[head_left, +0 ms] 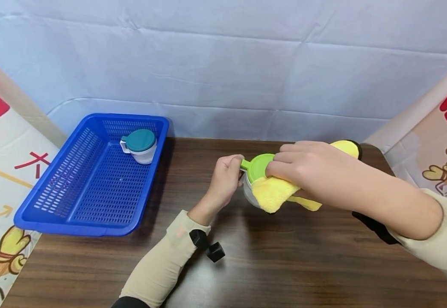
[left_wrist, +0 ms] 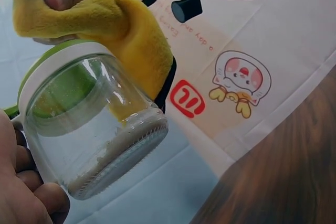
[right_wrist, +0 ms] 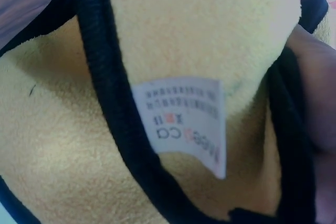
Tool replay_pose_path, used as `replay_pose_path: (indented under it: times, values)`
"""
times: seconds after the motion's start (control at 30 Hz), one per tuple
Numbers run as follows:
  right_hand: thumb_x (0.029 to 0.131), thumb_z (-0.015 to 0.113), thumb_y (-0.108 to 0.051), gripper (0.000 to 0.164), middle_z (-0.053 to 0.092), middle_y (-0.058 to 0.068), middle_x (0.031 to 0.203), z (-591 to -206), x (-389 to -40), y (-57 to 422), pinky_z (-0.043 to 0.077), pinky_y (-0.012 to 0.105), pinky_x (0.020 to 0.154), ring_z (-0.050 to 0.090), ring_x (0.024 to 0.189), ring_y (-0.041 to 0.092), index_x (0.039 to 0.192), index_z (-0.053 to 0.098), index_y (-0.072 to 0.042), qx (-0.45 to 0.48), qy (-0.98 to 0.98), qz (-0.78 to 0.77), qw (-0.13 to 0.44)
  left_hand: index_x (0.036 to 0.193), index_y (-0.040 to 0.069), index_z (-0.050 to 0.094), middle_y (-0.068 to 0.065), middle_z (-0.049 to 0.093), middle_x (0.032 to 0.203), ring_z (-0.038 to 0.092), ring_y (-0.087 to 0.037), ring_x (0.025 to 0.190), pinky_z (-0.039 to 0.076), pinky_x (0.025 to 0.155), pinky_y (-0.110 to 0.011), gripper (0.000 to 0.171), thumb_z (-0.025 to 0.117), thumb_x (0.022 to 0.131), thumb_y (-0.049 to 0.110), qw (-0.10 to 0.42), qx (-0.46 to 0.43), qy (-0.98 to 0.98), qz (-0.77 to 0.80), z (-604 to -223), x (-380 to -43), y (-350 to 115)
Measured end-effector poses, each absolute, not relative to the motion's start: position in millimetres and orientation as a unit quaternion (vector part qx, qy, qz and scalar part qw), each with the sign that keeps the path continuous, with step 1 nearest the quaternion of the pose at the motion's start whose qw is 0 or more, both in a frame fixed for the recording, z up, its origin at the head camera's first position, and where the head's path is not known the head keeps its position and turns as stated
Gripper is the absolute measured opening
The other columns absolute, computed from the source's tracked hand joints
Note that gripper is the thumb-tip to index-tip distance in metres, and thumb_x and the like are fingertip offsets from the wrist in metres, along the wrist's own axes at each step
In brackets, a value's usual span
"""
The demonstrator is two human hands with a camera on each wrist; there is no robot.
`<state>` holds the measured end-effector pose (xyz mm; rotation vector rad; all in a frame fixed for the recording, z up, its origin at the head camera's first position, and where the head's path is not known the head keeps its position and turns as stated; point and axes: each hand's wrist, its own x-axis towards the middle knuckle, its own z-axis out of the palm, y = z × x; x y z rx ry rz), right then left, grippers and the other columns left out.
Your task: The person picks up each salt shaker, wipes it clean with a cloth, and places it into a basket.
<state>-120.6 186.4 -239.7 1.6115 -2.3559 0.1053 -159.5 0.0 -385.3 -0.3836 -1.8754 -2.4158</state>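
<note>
My left hand (head_left: 226, 179) grips the handle of a clear glass seasoning jar (left_wrist: 79, 124) with a green lid (head_left: 260, 166). In the left wrist view the jar is tilted, and pale residue shows along its ribbed bottom. My right hand (head_left: 304, 164) holds a yellow cloth (head_left: 272, 192) with dark edging against the lid and the jar's right side. Folds of the cloth hang below the hand, and a white label (right_wrist: 184, 121) on it shows in the right wrist view. Part of the lid is hidden behind the cloth and the right fingers.
On the left of the dark wooden table (head_left: 285, 265) stands a blue plastic basket (head_left: 131, 224). In its far right corner sits a second jar with a teal lid (head_left: 140, 140) and white handle. Light cloth (head_left: 223, 77) hangs behind the table, with printed sheets at both sides.
</note>
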Motion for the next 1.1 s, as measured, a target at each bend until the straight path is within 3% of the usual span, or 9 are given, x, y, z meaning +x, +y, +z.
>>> replay_pose_path:
  times: [0.17, 0.43, 0.7, 1.1]
  values:
    - [0.055, 0.08, 0.014, 0.049, 0.047, -0.011, 0.072, -244.6, -121.1, 179.4, 0.044, 0.029, 0.065, 0.044, 0.071, 0.011, 0.086, 0.057, -0.016, 0.557, -0.819, 0.02, 0.14, 0.058, 0.014, 0.044, 0.004, 0.031, 0.049, 0.031, -0.005, 0.044, 0.03, 0.043, -0.019, 0.037, 0.04, 0.094, 0.006, 0.034, -0.132, -0.604, -0.785, -385.7, -158.5, 0.6]
    - [0.062, 0.077, 0.011, 0.042, 0.041, -0.01, 0.069, -254.2, -125.9, 176.9, 0.042, 0.028, 0.063, 0.041, 0.068, 0.011, 0.083, 0.054, -0.016, 0.555, -0.819, 0.014, 0.148, 0.061, 0.001, 0.04, 0.006, 0.031, 0.049, 0.03, -0.006, 0.043, 0.028, 0.044, -0.021, 0.033, 0.038, 0.094, 0.003, 0.02, -0.145, -0.578, -0.803, -386.0, -156.4, 0.1]
    - [0.061, 0.077, 0.012, 0.044, 0.037, -0.011, 0.067, -258.0, -131.0, 177.3, 0.039, 0.028, 0.059, 0.039, 0.065, 0.011, 0.082, 0.053, -0.018, 0.561, -0.815, 0.024, 0.146, 0.061, 0.002, 0.043, 0.006, 0.033, 0.049, 0.033, -0.006, 0.043, 0.029, 0.044, -0.02, 0.032, 0.038, 0.092, 0.003, 0.015, -0.146, -0.586, -0.797, -387.0, -156.7, -0.1]
    - [0.063, 0.074, 0.013, 0.041, 0.044, -0.009, 0.069, -258.5, -145.5, 180.4, 0.04, 0.029, 0.058, 0.042, 0.068, 0.012, 0.085, 0.055, -0.016, 0.543, -0.827, 0.028, 0.144, 0.057, 0.008, 0.038, 0.005, 0.03, 0.05, 0.029, -0.008, 0.046, 0.028, 0.045, -0.02, 0.036, 0.039, 0.093, 0.001, 0.002, -0.152, -0.593, -0.791, -383.8, -153.7, 2.0]
